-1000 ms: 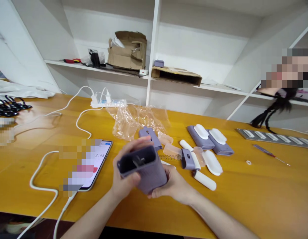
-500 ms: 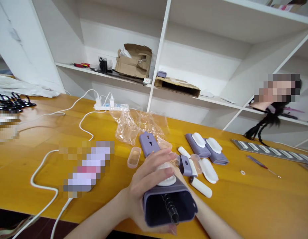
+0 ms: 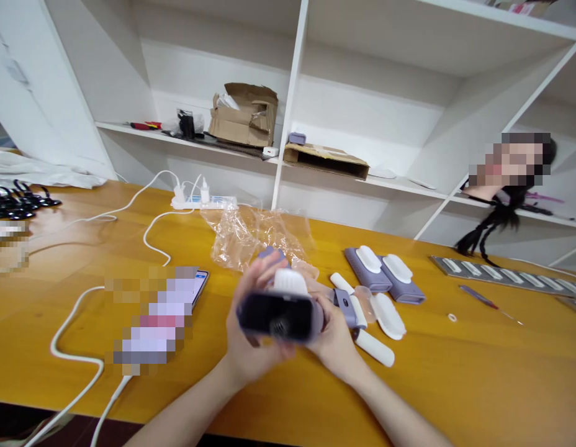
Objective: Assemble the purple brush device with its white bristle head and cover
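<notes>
A purple hollow plastic casing is held between both hands above the table, its dark open end toward me. A white oval piece sticks up from its top side. Something coiled, like a spring, shows dimly inside the opening. Around the left side and underneath, my left hand grips it. My right hand is closed on its right side, fingers partly hidden behind it. Beyond the casing, another purple part is mostly covered by my left hand.
Right of my hands lie white cylinders, a white oval cover and two purple casings with white tops. A screwdriver and small ring are farther right. Clear plastic bags lie behind; a cabled phone is left.
The casing has moved up and left, its open end turning more squarely toward me. My right hand, mostly hidden behind it before, now shows at its right side.
</notes>
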Available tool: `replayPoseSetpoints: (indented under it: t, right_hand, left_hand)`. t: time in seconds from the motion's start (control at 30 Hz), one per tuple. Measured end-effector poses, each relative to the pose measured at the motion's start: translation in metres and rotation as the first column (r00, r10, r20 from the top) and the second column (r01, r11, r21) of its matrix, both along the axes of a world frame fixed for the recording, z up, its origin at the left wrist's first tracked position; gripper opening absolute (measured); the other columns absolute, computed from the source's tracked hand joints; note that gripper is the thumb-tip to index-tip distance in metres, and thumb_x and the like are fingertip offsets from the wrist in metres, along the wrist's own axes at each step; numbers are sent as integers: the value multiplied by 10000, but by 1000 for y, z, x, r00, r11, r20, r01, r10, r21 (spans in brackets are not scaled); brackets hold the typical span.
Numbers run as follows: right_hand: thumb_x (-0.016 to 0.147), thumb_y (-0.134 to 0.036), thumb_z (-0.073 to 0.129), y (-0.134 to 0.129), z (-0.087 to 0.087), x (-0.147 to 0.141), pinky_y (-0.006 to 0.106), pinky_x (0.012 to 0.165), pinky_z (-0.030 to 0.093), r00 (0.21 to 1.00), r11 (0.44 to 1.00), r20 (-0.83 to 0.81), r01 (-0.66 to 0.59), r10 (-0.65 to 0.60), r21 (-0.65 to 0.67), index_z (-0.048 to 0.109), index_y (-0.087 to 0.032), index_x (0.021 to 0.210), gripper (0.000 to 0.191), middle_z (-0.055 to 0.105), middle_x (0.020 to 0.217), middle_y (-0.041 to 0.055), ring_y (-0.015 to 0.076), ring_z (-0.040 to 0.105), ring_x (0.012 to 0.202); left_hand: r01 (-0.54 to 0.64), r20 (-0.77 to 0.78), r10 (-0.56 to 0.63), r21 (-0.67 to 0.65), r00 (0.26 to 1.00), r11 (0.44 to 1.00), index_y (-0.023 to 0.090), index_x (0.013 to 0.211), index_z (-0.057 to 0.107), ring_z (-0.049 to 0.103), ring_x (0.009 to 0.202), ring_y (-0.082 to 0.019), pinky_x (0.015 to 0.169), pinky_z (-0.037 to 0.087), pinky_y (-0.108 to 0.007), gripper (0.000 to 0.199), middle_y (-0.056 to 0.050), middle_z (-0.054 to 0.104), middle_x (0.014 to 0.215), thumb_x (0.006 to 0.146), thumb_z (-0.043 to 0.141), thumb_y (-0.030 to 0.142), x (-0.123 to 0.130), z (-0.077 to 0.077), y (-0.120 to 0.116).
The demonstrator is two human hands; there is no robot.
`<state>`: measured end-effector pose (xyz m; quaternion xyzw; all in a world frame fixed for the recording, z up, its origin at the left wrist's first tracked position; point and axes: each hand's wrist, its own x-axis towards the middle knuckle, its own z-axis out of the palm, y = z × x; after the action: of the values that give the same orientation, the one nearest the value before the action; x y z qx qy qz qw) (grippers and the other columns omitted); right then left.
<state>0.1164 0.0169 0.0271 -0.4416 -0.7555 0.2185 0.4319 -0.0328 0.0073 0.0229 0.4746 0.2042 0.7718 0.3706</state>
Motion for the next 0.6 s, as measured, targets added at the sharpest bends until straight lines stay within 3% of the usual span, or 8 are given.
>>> replayPoseSetpoints:
  t: [0.1, 0.23, 0.3, 0.4, 0.5, 0.6]
  right_hand:
    - [642, -189, 607, -1, -3, 0, 375, 714, 550, 970, 982, 159, 179, -186, 56, 569, -178, 943, 304, 709, 850, 79, 265, 686, 799]
    - [655, -141, 547, -6, -13, -4, 427, 636, 570, 852, 928, 377, 296, -363, 225, 548, -154, 959, 304, 709, 873, 138, 314, 705, 758]
    - [671, -116, 506, -8, -16, -7, 421, 584, 572, 817, 892, 403, 271, -411, 362, 543, -150, 939, 273, 703, 866, 154, 315, 708, 729]
    - [715, -116, 496, -7, -15, -9, 401, 615, 586, 850, 848, 339, 207, -403, 488, 530, -143, 982, 271, 705, 921, 176, 308, 712, 810]
    - [732, -148, 520, -5, -11, -11, 399, 641, 594, 876, 852, 317, 175, -364, 493, 514, -122, 1069, 338, 706, 1005, 198, 306, 713, 846]
    - [723, -145, 509, -4, -9, -15, 381, 562, 584, 848, 863, 374, 173, -376, 475, 528, -120, 1038, 317, 726, 906, 171, 294, 718, 731]
  left_hand:
    - [110, 225, -51, -257, 973, 960, 370, 1333, 443, 561, 1163, -240, 914, 484, -339, 761, -51, 552, 1338, 653, 782, 406, 5, -4, 7]
    - [258, 373, -68, -487, 925, 834, 327, 1275, 475, 570, 1119, -215, 837, 504, -289, 726, -32, 593, 1243, 628, 794, 405, 13, -6, 11]
    - [290, 367, -99, -511, 925, 809, 293, 1239, 502, 594, 1067, -212, 860, 498, -306, 712, -29, 637, 1142, 602, 815, 354, 18, -6, 10]
    - [317, 362, -138, -498, 922, 807, 266, 1210, 520, 611, 1031, -223, 893, 486, -343, 689, -23, 666, 1043, 588, 815, 307, 22, -6, 8]
    - [296, 392, -92, -500, 915, 814, 253, 1174, 529, 592, 1077, -236, 901, 475, -344, 665, -28, 666, 1025, 571, 806, 300, 23, -7, 10]
    - [251, 392, -34, -516, 919, 819, 228, 1071, 567, 608, 1044, -240, 862, 483, -337, 549, -29, 669, 945, 573, 781, 316, 23, -9, 15]
